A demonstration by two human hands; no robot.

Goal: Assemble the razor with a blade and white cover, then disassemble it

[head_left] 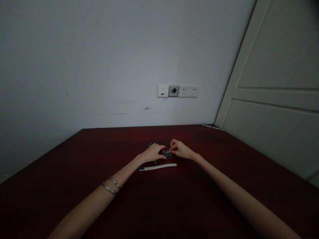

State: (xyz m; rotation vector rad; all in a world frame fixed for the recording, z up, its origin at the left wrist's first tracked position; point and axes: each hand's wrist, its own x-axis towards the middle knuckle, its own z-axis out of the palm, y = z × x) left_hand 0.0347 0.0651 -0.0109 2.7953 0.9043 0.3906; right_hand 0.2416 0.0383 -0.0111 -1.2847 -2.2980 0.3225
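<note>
Both my arms reach out over a dark red table (99,186). My left hand (152,153) and my right hand (179,150) meet at a small clear-and-dark object (166,153) on the table, and both hands have their fingers curled onto it. What the small object is I cannot make out. A long white flat strip (158,167) lies on the table just in front of my hands. A dark bit (150,144) pokes out behind my left hand. Two silver bracelets (111,186) sit on my left forearm.
A grey wall rises behind the table, with a row of white sockets (178,91) and one plugged adapter. A white panelled door (274,99) stands along the table's right side. A thin pale strip (211,126) lies at the far right corner.
</note>
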